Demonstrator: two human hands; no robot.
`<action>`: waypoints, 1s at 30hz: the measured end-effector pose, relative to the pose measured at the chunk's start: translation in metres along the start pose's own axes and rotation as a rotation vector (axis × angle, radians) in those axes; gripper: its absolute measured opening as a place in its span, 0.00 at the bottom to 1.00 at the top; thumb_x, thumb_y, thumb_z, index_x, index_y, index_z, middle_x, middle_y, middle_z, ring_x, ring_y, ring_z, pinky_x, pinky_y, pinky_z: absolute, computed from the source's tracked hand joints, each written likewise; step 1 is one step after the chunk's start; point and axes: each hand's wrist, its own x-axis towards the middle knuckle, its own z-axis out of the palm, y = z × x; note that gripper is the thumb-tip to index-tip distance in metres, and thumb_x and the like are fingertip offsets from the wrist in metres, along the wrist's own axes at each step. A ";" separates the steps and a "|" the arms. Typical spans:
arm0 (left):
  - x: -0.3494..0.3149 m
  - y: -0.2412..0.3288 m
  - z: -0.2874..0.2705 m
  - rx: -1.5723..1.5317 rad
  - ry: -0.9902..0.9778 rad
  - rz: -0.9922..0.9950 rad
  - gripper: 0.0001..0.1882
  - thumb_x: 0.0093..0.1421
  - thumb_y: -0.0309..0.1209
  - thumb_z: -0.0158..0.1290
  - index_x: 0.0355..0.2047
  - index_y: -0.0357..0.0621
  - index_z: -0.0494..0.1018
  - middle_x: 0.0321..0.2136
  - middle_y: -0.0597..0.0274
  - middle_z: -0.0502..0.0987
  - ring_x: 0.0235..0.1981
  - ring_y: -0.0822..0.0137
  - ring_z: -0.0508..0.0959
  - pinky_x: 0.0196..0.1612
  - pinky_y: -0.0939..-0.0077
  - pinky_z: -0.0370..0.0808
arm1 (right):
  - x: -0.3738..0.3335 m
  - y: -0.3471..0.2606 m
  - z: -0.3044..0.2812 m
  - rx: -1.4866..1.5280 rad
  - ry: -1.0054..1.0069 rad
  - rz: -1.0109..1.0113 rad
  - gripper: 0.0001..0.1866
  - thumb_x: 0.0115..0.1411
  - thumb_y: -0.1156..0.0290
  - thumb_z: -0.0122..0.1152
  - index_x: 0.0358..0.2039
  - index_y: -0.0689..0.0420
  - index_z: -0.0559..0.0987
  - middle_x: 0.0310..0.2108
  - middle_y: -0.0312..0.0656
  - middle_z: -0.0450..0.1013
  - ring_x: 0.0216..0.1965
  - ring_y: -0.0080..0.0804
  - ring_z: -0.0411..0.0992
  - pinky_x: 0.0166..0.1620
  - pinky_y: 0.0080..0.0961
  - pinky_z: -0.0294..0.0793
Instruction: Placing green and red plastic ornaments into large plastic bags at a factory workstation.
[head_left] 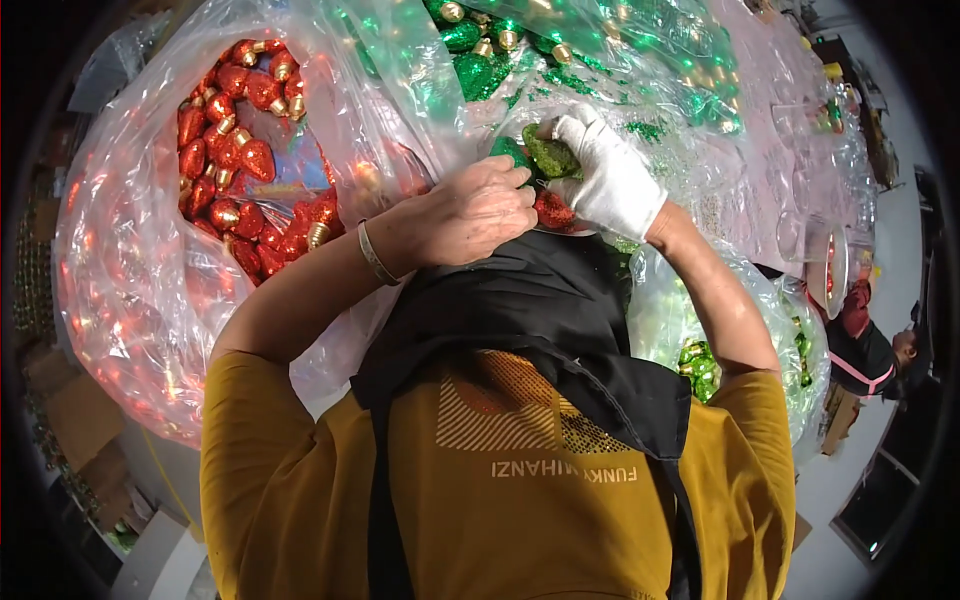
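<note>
My bare left hand [475,213], a bracelet on its wrist, has its fingers closed at a small group of glittery bulb ornaments in front of the black apron. Against its fingertips sits a dark green bulb ornament [510,151]. My right hand [612,178], in a white glove, pinches an olive-green bulb ornament [550,155] between thumb and fingers. Just below, between both hands, lies a red bulb ornament [553,212]. How these ornaments are joined, if at all, is hidden by the fingers.
A large clear bag [130,250] of red bulb ornaments [222,215] bulges at the left. Green bulb ornaments [485,70] fill another bag at the far side. Near my right forearm is a bag of light green ornaments [698,365]. Another person [865,345] is at the far right.
</note>
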 end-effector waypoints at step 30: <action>0.003 -0.011 0.019 -0.015 0.153 0.081 0.06 0.44 0.26 0.52 0.25 0.43 0.71 0.28 0.60 0.70 0.39 0.61 0.71 0.44 0.69 0.66 | 0.017 0.003 0.012 -0.381 -0.261 0.147 0.18 0.48 0.64 0.63 0.36 0.62 0.74 0.27 0.54 0.74 0.32 0.51 0.74 0.36 0.39 0.73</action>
